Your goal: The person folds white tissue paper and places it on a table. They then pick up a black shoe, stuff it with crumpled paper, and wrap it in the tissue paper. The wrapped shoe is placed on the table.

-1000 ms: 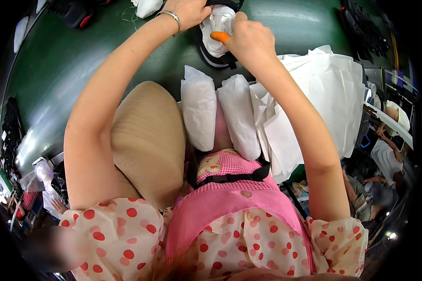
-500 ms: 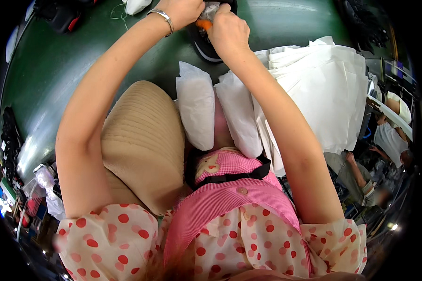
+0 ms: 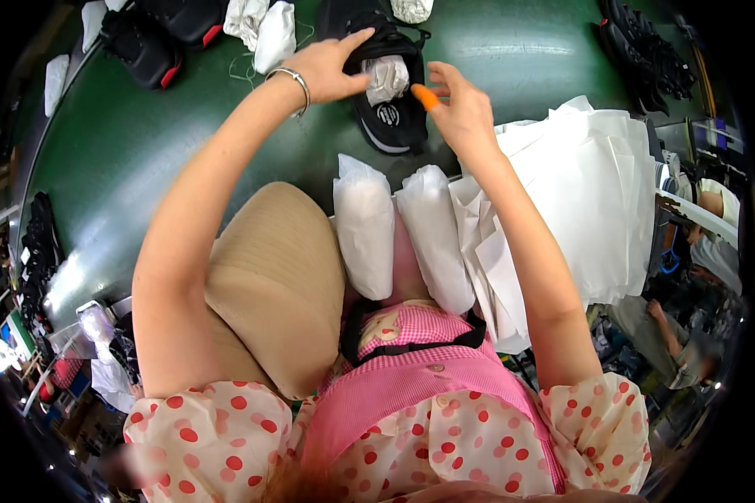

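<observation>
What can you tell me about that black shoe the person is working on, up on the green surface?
The black shoe lies on the green belt, with a white stripe along its sole edge and a white mark on the tongue. Crumpled white paper is stuffed into its opening. The left hand rests on the shoe and paper; the right hand, with an orange cover on one finger, hovers open beside it.

Black shoe point(image 3: 391, 117) with white stuffing paper point(image 3: 388, 77), on dark green table point(image 3: 184, 159). Orange finger cot point(image 3: 425, 97) beside shoe. White paper stack point(image 3: 595, 193) right of shoe. Silver bracelet point(image 3: 294, 81). Pink checked apron point(image 3: 411, 369); cream blouse point(image 3: 210, 436), red polka dots. Tan cushion point(image 3: 272, 277).
</observation>
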Tool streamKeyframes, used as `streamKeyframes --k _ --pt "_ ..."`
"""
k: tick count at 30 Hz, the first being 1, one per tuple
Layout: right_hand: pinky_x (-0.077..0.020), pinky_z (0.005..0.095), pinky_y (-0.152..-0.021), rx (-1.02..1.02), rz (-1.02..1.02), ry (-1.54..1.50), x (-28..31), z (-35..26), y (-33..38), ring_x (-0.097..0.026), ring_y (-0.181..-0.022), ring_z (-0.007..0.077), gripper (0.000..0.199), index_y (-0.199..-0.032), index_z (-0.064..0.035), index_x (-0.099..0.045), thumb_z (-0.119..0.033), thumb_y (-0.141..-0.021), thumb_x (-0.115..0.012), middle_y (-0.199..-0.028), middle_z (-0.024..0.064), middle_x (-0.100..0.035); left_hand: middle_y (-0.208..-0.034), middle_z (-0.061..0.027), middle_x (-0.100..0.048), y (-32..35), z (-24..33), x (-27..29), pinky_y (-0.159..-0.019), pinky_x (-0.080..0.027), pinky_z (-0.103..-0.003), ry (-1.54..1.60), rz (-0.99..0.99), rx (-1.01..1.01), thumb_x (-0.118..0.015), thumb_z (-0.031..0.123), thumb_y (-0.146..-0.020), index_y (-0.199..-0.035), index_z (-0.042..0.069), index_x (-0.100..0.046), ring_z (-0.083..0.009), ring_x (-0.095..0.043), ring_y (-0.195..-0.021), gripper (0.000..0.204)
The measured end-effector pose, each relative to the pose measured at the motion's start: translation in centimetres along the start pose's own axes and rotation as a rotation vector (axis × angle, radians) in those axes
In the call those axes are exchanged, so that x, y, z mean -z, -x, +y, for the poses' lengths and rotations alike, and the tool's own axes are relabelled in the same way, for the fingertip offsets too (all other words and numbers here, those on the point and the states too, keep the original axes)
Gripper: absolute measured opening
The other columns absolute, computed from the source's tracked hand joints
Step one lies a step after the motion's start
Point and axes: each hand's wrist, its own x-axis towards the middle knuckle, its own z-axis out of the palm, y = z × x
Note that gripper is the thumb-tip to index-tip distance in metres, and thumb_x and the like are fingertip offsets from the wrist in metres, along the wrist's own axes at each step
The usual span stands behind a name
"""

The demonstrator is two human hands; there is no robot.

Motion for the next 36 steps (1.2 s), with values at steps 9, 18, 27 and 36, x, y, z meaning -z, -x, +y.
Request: streamKeyframes --k 9,18,27,36 --pt "-0.0473 0.0412 -0.083 -0.152 -0.318 0.119 -2.1 1.0 -4.8 -0.056 -0.099 0.041 0.079 -0.122 0.0063 -0.042 -0.031 -0.063 -0.08 -0.103 0.0283 -0.059 -0.102 -0.0292 -0.058 -2.1 2.3 -2.6 -0.084 -0.047 -0.041 -0.034 -0.089 0.317 -0.08 0.027 -0.062 -0.141 -0.002 -0.001 -0.0414 -0.057 -0.095 0.115" --pt "-0.0489 0.0445 -0.062 -0.104 -0.031 0.249 -5.0 1.0 -4.0 -0.064 -0.072 0.0334 0.038 -0.09 -0.0017 -0.052 -0.023 -0.068 -0.074 -0.079 0.0167 -0.064 -0.107 -0.0258 -0.055 -1.7 2.7 -4.6 -0.079 -0.049 -0.041 -0.037 0.038 0.397 -0.072 0.02 -0.072 -0.143 0.001 -0.008 -0.0386 -0.059 -0.091 0.097" --pt "-0.049 0.0453 -0.061 -0.081 0.031 0.229 -4.4 1.2 -3.7 -0.062 -0.071 0.0377 0.042 -0.092 -0.0004 -0.051 -0.027 -0.068 -0.074 -0.073 0.0189 -0.063 -0.114 -0.0246 -0.051 -1.2 4.1 -3.9 -0.082 -0.05 -0.042 0.019 0.149 0.446 -0.076 0.023 -0.067 -0.142 0.004 -0.005 -0.0396 -0.059 -0.095 0.105" --pt "-0.0487 0.0471 -0.063 -0.079 0.039 0.137 -5.1 1.6 -3.6 -0.062 -0.071 0.0393 0.052 -0.108 0.0016 -0.048 -0.024 -0.07 -0.073 -0.075 0.0206 -0.063 -0.09 -0.0264 -0.063 -2.3 3.2 -4.9 -0.078 -0.051 -0.04 -0.013 0.099 0.606 -0.079 0.03 -0.061 -0.103 -0.008 -0.049 -0.0383 -0.062 -0.088 0.064"
